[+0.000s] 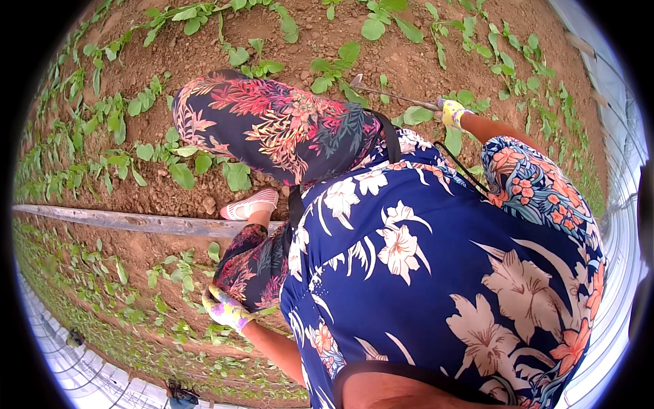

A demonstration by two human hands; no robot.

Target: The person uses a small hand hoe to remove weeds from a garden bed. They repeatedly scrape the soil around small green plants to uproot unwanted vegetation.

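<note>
My right hand (450, 113), in a yellow flowered glove, grips the handle of a small hand hoe (396, 95). Its metal blade (357, 80) is close to the soil beside a leafy seedling (333, 68). A broad leaf (417, 115) lies just below the shaft. On the other side, my left hand (225, 308), gloved in the same pattern, rests against the lower trouser leg (240, 276). Its fingers are partly hidden at the cloth. My other knee (204, 110), in dark floral trousers, is bent over the plant rows.
A narrow board (127, 221) runs between two planted strips, with my striped shoe (253, 203) beside it. Rows of seedlings (117, 115) stand in brown soil. Translucent sheeting (621, 122) edges the right side. Something blue and dark (181, 396), unclear, shows at the bottom.
</note>
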